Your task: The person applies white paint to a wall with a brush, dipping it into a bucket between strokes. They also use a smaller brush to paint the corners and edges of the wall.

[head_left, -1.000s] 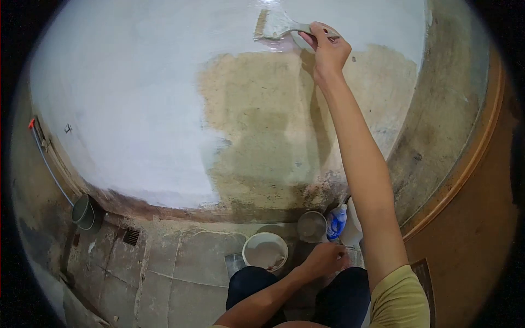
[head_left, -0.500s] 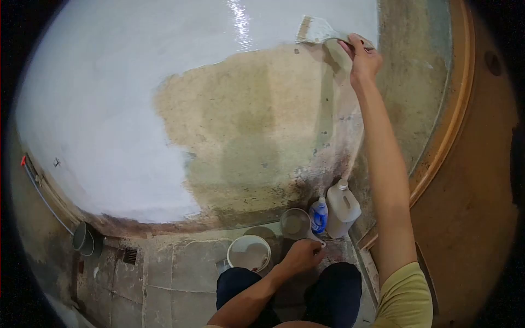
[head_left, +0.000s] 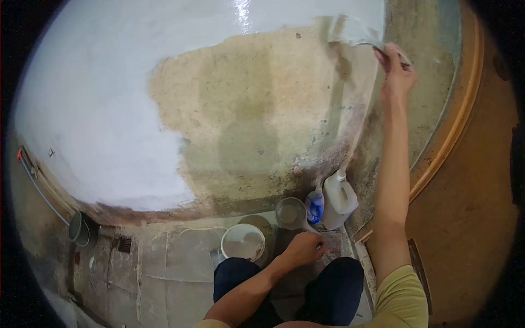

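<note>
My right hand (head_left: 398, 74) is closed round the handle of a wide paint brush (head_left: 355, 31), its bristles at the wall near the upper right edge of the bare patch; the brush is blurred. White paint covers the wall (head_left: 93, 120) around a bare, stained patch (head_left: 246, 109). Low down, my left hand (head_left: 304, 249) has its fingers wrapped round the handle of a grey dipper (head_left: 291, 213), which stands near the foot of the wall.
A white bucket (head_left: 243, 242) stands left of my left hand. Beside the dipper are a blue bottle (head_left: 314, 207) and a whitish jug (head_left: 340, 200). A dark bucket (head_left: 80, 229) is at the far left, near a floor drain (head_left: 124, 245). An orange-brown edge (head_left: 456, 131) curves along the right.
My right hand and the brush have moved right and slightly down. My left hand stays on the dipper handle. The whole view has shifted a little.
</note>
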A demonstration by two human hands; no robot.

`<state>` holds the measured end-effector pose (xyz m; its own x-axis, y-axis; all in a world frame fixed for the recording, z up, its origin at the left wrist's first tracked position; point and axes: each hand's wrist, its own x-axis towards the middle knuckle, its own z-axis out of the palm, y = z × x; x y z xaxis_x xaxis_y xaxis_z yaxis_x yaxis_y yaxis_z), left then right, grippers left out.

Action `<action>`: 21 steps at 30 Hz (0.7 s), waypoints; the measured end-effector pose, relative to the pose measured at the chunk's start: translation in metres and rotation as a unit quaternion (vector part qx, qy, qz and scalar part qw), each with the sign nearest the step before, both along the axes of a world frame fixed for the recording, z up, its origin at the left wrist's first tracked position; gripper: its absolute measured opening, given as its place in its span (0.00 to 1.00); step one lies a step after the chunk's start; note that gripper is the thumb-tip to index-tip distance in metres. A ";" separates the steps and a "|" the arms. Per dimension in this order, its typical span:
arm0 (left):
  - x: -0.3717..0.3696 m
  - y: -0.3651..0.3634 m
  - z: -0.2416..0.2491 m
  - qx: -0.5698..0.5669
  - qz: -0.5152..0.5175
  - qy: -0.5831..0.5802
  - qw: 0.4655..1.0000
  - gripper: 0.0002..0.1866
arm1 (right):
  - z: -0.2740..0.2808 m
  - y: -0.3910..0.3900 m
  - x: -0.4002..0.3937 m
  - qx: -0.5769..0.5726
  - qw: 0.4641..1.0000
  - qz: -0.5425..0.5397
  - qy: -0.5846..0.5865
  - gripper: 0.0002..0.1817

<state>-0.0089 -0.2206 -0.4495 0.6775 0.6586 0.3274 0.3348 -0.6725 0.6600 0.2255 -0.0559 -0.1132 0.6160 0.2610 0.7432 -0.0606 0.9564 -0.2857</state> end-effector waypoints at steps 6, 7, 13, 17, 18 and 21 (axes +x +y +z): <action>-0.005 -0.022 0.023 -0.067 -0.091 0.206 0.972 0.10 | -0.080 -0.012 -0.150 -0.206 0.919 0.087 -0.323 0.12; -0.005 -0.025 0.019 -0.088 -0.136 0.274 0.948 0.10 | -0.102 -0.010 -0.172 -0.234 0.892 0.125 -0.367 0.11; -0.017 -0.046 0.007 -0.087 -0.183 0.311 0.929 0.09 | -0.231 -0.020 -0.247 -0.257 0.732 0.245 -0.581 0.12; -0.027 -0.038 -0.023 -0.116 -0.185 0.290 0.932 0.09 | -0.302 -0.022 -0.258 -0.319 0.656 0.299 -0.615 0.12; -0.031 -0.035 -0.028 -0.103 -0.171 0.289 0.936 0.09 | -0.313 -0.023 -0.259 -0.314 0.639 0.320 -0.626 0.12; -0.038 -0.026 -0.040 -0.097 -0.159 0.294 0.937 0.09 | -0.343 -0.025 -0.259 -0.305 0.599 0.361 -0.646 0.12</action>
